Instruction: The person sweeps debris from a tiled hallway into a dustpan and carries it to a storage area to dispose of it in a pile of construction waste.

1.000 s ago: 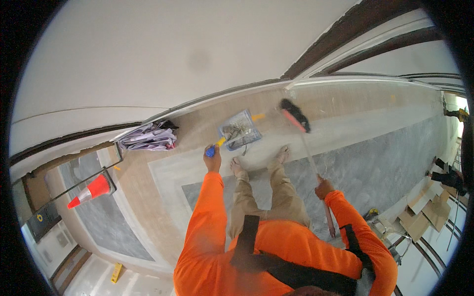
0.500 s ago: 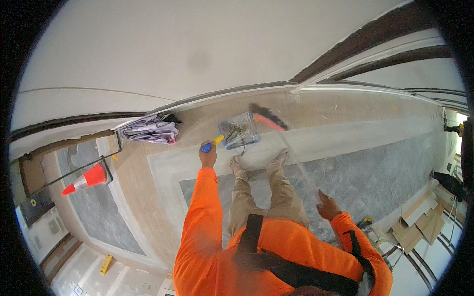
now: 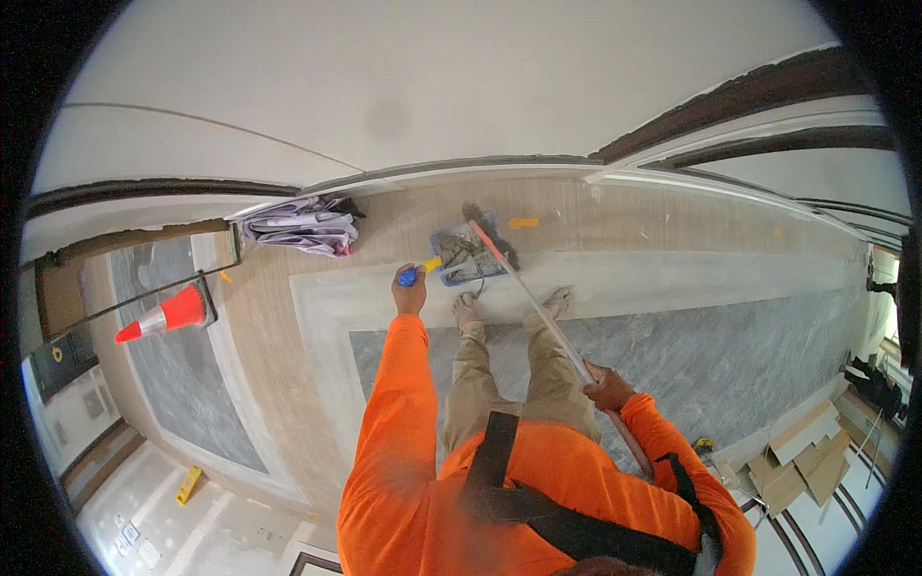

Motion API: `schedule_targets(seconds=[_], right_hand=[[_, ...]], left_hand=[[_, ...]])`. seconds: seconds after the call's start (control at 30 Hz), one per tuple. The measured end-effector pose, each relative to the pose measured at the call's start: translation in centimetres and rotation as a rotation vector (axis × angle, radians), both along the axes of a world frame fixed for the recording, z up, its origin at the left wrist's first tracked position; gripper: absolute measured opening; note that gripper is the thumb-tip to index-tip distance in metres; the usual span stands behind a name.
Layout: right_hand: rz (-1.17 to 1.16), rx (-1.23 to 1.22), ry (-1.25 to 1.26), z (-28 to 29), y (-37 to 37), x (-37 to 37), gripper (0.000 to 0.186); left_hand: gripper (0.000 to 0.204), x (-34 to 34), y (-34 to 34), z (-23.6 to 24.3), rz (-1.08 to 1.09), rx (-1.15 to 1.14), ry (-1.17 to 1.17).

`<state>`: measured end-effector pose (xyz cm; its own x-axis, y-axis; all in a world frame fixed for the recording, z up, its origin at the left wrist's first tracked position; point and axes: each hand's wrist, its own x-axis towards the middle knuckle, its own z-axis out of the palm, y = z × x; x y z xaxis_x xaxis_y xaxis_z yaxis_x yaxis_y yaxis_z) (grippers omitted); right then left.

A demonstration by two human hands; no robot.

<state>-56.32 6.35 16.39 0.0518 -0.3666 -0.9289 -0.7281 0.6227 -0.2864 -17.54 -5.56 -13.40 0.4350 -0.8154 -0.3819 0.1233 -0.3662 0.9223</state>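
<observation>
My left hand [image 3: 409, 293] reaches forward and grips the blue handle of a dustpan [image 3: 461, 257], a clear pan with dirt in it resting on the tan floor ahead of my bare feet. In my right hand [image 3: 607, 388] I hold the long pale stick of a broom [image 3: 538, 307]. The broom's dark head with a red band [image 3: 485, 235] lies over the dustpan. My sleeves are orange.
A heap of crumpled paper [image 3: 300, 227] lies by the white wall. An orange traffic cone [image 3: 165, 315] stands at the left. Flattened cardboard [image 3: 797, 461] is stacked at the lower right. A small yellow item [image 3: 523, 223] lies on the floor past the dustpan.
The broom head has swung left across the floor and onto the dustpan. My right hand moved left and lower with the stick. My left hand kept hold of the dustpan handle.
</observation>
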Motion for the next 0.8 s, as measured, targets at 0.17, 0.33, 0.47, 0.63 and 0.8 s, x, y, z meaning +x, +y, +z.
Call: schedule_targets(seconds=[0.17,0.33,0.47,0.63,0.8], right_hand=[[-0.055,-0.012,0.107,2.7,1.0,-0.9,0.067],[0.016,-0.129,0.385,2.1,1.2,-2.7,0.068],[-0.125,-0.033,0.253,-0.4,0.3,-2.0,0.069],[-0.146,0.062,0.088,-1.6,-0.7,1.8,0.067],[0.018,0.056,-0.091,-0.3,-1.8,4.8,0.068]], left_hand=[[0.027,3.0,0.9,0.0,-0.029,0.056,-0.174],[0.025,5.6,2.0,-0.8,0.004,0.01,-0.122],[0.026,5.7,2.4,-1.3,0.033,0.002,-0.06],[0.029,4.8,2.5,-1.7,0.055,0.019,-0.136],[0.033,5.4,2.5,-2.5,0.155,0.026,-0.082]])
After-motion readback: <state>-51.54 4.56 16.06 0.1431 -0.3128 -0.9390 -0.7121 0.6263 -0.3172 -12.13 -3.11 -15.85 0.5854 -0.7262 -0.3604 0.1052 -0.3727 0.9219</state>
